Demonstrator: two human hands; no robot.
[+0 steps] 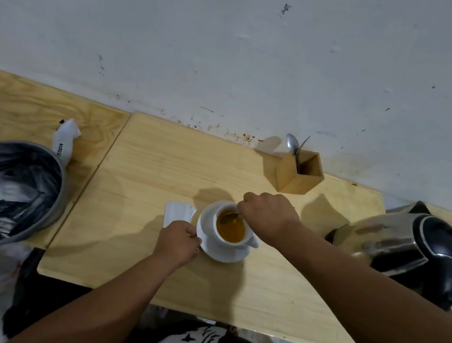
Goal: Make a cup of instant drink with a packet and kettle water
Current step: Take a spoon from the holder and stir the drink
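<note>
Head view. Spoon point(231, 217) handle hidden inside right hand point(268, 217), fist closed on it; bowl dips into orange drink in white cup point(229, 227). Cup sits on saucer point(207, 246), centre of wooden table point(160, 166). Left hand point(177, 242) fingers pinch saucer's left rim. Torn white packet point(178, 213) partly covered by left hand, just left of saucer. Steel kettle point(412, 247) right, blurred. Wooden holder point(299, 171) far, spoons inside. Metal bowl point(2, 194) left, contents unclear. Stained white wall point(241, 39) behind.

We see a white cup point(210, 230) of amber drink point(231, 228) on a pale wood-grained desk point(160, 160), beside a steel-and-black kettle point(403, 246).
</note>
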